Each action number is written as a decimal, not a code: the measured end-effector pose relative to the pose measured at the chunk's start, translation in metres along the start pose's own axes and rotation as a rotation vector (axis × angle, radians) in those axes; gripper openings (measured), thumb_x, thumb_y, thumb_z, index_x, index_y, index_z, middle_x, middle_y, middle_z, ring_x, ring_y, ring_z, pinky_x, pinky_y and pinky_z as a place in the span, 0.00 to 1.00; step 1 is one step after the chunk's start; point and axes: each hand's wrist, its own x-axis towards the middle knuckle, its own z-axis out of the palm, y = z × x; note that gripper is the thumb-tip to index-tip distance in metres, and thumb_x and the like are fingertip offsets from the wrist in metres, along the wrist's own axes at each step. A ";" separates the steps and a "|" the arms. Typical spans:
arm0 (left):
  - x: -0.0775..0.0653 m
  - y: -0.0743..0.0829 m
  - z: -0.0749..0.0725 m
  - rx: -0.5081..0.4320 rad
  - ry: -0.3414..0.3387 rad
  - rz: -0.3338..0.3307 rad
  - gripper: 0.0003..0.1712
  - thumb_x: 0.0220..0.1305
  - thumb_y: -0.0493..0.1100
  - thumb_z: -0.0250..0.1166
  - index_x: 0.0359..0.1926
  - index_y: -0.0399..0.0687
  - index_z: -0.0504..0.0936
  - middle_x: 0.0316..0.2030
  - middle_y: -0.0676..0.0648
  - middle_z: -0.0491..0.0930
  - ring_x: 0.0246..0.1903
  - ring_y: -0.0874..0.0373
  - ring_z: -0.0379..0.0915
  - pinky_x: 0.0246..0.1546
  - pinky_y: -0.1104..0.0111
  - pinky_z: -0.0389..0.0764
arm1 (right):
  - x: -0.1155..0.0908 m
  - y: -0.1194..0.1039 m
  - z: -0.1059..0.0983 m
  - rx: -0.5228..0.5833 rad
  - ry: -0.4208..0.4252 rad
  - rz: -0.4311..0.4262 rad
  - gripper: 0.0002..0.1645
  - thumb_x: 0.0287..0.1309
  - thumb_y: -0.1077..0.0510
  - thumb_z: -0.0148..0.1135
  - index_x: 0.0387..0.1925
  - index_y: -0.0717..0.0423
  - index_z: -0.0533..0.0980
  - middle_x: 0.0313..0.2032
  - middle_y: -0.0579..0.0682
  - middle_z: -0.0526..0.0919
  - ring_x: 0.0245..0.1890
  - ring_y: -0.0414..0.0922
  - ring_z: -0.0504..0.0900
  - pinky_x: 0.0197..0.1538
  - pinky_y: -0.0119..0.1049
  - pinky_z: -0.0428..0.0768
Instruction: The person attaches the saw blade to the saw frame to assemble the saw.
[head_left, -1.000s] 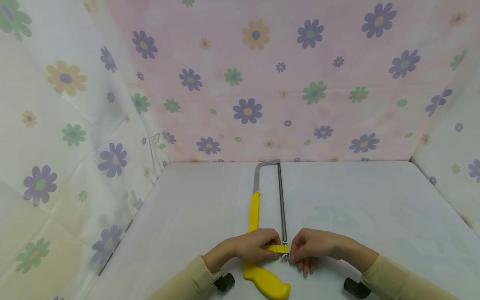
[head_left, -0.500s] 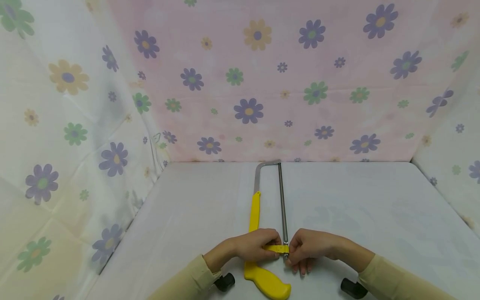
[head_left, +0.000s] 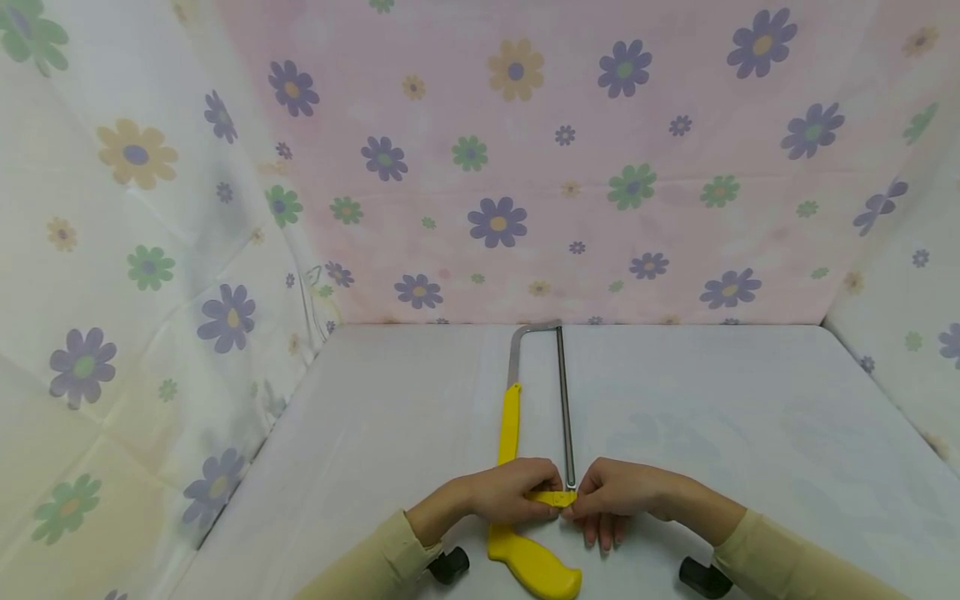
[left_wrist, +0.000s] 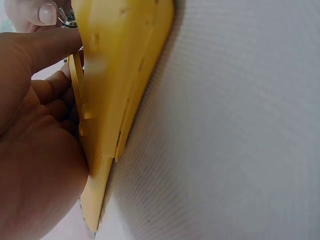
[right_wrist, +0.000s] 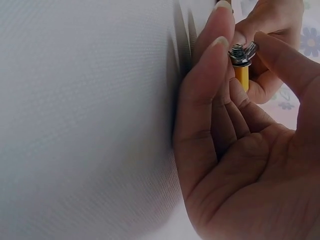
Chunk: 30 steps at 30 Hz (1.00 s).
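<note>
A hacksaw (head_left: pixel 509 423) with a yellow handle and grey metal frame lies flat on the table, its blade (head_left: pixel 566 408) on the right side. My left hand (head_left: pixel 508 490) grips the short yellow arm (head_left: pixel 553 498) at the near end of the blade. Beside it, my right hand (head_left: pixel 630 493) is at the wing nut (right_wrist: pixel 242 54) on the end of that arm. In the right wrist view the thumb touches one wing, while the other fingers are curled near the table. The left wrist view shows the yellow frame (left_wrist: pixel 120 65) close up against the left palm.
The white table (head_left: pixel 720 400) extends to both sides of the saw. Flowered cloth (head_left: pixel 540 183) hangs behind it and along both sides. A black cylindrical piece (head_left: pixel 450 565) sits under the left wrist, and another black piece (head_left: pixel 705 577) under the right.
My right hand has moved slightly left, closing in on the wing nut, which its fingers now cover in the head view. The left hand and the hacksaw have stayed in place.
</note>
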 end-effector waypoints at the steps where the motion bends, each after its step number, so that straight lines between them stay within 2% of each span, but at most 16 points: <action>1: 0.000 0.000 0.000 0.002 0.001 0.000 0.06 0.73 0.39 0.63 0.48 0.47 0.77 0.36 0.60 0.73 0.35 0.71 0.65 0.39 0.78 0.71 | -0.001 0.000 0.000 -0.001 0.001 -0.002 0.19 0.67 0.50 0.66 0.31 0.64 0.85 0.23 0.52 0.86 0.16 0.38 0.81 0.20 0.26 0.74; 6: 0.000 0.000 0.000 0.003 0.000 -0.002 0.07 0.73 0.40 0.64 0.48 0.47 0.77 0.37 0.59 0.74 0.35 0.71 0.65 0.40 0.78 0.71 | -0.004 0.001 -0.003 -0.009 0.003 -0.018 0.17 0.66 0.52 0.67 0.30 0.64 0.85 0.23 0.51 0.85 0.17 0.38 0.80 0.21 0.27 0.75; 15: 0.000 -0.001 0.000 0.000 -0.005 -0.004 0.08 0.73 0.41 0.65 0.49 0.47 0.77 0.39 0.56 0.76 0.36 0.71 0.65 0.40 0.78 0.71 | -0.005 0.009 -0.008 0.033 -0.025 -0.104 0.10 0.64 0.60 0.68 0.33 0.65 0.83 0.22 0.49 0.83 0.19 0.38 0.80 0.23 0.27 0.77; 25: 0.001 -0.002 0.000 -0.004 -0.005 0.012 0.08 0.73 0.41 0.65 0.49 0.47 0.77 0.39 0.57 0.76 0.35 0.71 0.65 0.40 0.78 0.71 | -0.003 0.007 -0.006 0.030 -0.024 -0.111 0.10 0.63 0.62 0.69 0.31 0.68 0.83 0.21 0.51 0.83 0.18 0.39 0.80 0.23 0.27 0.77; 30: 0.000 -0.002 0.000 0.002 -0.005 0.011 0.08 0.73 0.40 0.64 0.49 0.47 0.77 0.38 0.57 0.75 0.35 0.71 0.65 0.40 0.79 0.70 | -0.001 0.005 -0.005 0.025 -0.029 -0.091 0.10 0.61 0.61 0.70 0.30 0.66 0.84 0.22 0.52 0.85 0.19 0.39 0.81 0.23 0.27 0.77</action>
